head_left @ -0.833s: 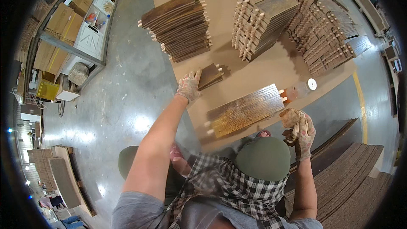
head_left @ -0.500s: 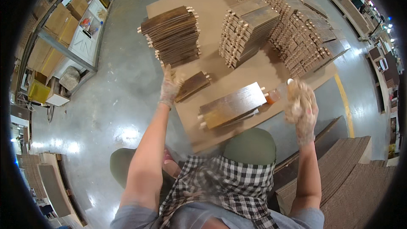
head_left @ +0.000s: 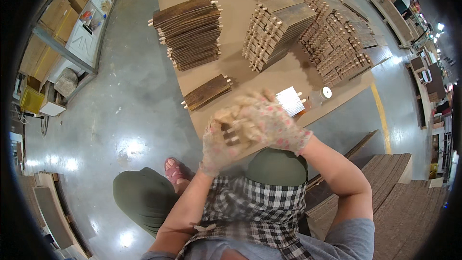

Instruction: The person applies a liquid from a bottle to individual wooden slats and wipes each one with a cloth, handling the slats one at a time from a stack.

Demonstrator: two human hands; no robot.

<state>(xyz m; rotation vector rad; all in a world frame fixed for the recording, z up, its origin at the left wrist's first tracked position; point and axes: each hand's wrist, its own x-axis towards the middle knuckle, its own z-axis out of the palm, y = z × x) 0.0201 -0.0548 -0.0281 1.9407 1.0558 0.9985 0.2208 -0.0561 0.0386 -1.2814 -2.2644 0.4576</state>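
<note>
My left hand and my right hand, both in pale patterned gloves, meet above the near part of the cardboard sheet. Between them is a crumpled tan cloth, blurred by motion; both hands appear closed on it. Beneath them lies a brown wooden board with pale dowel pegs at its ends, mostly hidden by the hands; its far end shines white. Just right of it stands a clear bottle with orange liquid and a white cap. A smaller dark board with pegs lies beyond my left hand.
On the cardboard sheet stand a pile of dark pegged boards at left, another pile at centre, and long stacked rows at right. Flat brown sheets lie at my right. A shelf with boxes stands far left.
My right hand has swung left with the cloth from beside the bottle. My left hand has come back and right from near the small board. The two hands now meet over the near board.
</note>
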